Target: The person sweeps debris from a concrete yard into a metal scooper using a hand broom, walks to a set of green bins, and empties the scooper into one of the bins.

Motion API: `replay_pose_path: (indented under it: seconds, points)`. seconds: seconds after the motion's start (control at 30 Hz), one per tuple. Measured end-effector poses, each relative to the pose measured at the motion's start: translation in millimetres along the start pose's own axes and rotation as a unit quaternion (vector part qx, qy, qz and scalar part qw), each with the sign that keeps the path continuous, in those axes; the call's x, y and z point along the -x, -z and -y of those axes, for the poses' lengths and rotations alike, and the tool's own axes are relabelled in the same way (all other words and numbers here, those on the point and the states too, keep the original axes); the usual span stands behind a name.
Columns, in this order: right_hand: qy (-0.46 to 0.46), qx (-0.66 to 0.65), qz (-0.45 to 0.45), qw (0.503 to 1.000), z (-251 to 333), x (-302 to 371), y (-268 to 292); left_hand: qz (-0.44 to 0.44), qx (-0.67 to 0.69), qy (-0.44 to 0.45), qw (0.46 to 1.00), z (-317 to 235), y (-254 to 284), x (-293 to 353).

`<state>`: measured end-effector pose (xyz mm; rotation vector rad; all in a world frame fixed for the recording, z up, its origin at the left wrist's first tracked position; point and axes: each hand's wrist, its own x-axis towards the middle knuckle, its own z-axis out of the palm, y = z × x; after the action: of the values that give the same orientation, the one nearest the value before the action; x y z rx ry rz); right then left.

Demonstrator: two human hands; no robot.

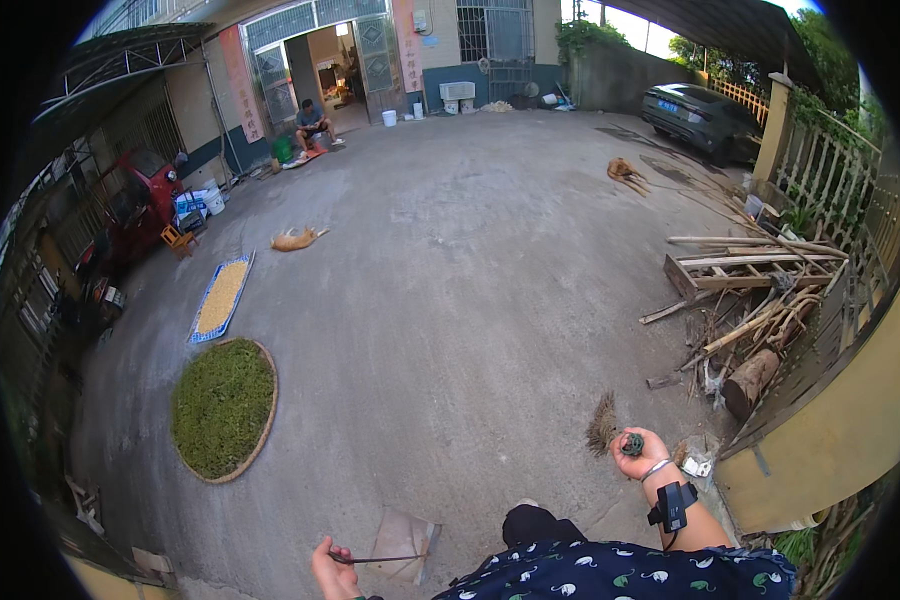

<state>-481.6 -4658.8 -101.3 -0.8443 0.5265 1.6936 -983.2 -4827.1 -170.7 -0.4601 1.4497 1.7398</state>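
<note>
My left hand (333, 570), low in the picture, is closed around a thin dark rod. That rod runs right to a flat, pale brownish dustpan (395, 540) near the ground, and looks like its handle. On the right, my right hand (640, 456) grips a broom whose dark green handle end pokes up out of the fist. The broom's brown bristles (602, 424) show just beyond the hand, against the concrete. Most of the broom's shaft is hidden by foreshortening. A bracelet and a black strapped device (674, 506) are on my right wrist and forearm.
A round tray of green plant matter (225, 408) and a blue-edged mat of grain (220, 298) lie left. Piled wood (755, 280) lines the right wall. Two dogs (295, 240) (626, 173) rest on the concrete. A person (313, 122) sits by the doorway; a car (705, 118) stands far right.
</note>
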Motion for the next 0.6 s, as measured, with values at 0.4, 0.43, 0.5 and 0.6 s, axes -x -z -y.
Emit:
replay_pose_path:
  seconds: [0.4, 0.43, 0.5, 0.6]
  points:
    - [0.002, 0.008, -0.019, 1.0, 33, -169, -195, 0.031, -0.021, -0.024, 0.999, -68, -259, -88]
    - [-0.042, -0.012, -0.004, 0.999, 29, -180, -217, 0.05, -0.012, -0.018, 0.999, -77, -283, -88]
    - [-0.07, 0.029, 0.022, 0.997, 14, -195, -265, 0.067, 0.0, -0.02, 0.998, -90, -320, -96]
    - [-0.163, -0.011, 0.051, 0.985, 2, -217, -330, 0.061, 0.019, -0.004, 0.998, -102, -356, -116]
